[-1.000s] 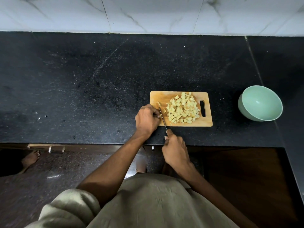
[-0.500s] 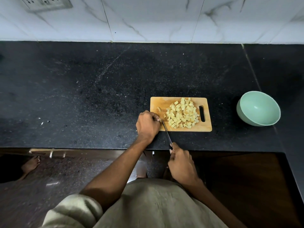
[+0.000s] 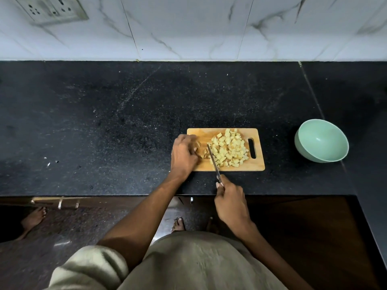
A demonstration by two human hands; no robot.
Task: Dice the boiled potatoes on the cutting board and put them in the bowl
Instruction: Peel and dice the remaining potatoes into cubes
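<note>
A wooden cutting board (image 3: 257, 166) lies on the black counter with a heap of pale yellow potato cubes (image 3: 229, 150) on its right half. My left hand (image 3: 183, 154) sits on the board's left end, fingers curled over a small piece of potato (image 3: 202, 152) that shows at its fingertips. My right hand (image 3: 230, 203) grips the handle of a knife (image 3: 213, 159); its blade lies across the board between the small piece and the heap. A mint green bowl (image 3: 321, 141) stands to the right of the board, with nothing visible inside.
The black stone counter (image 3: 104, 126) runs wide to the left and behind the board, with a few white crumbs (image 3: 48, 163) at the left. A marble tiled wall with a socket plate (image 3: 51, 9) backs it. The counter's front edge is just below my right hand.
My left hand has shifted further onto the board's left end. The knife blade now lies further up the board beside the heap. The camera has tilted up, showing more wall.
</note>
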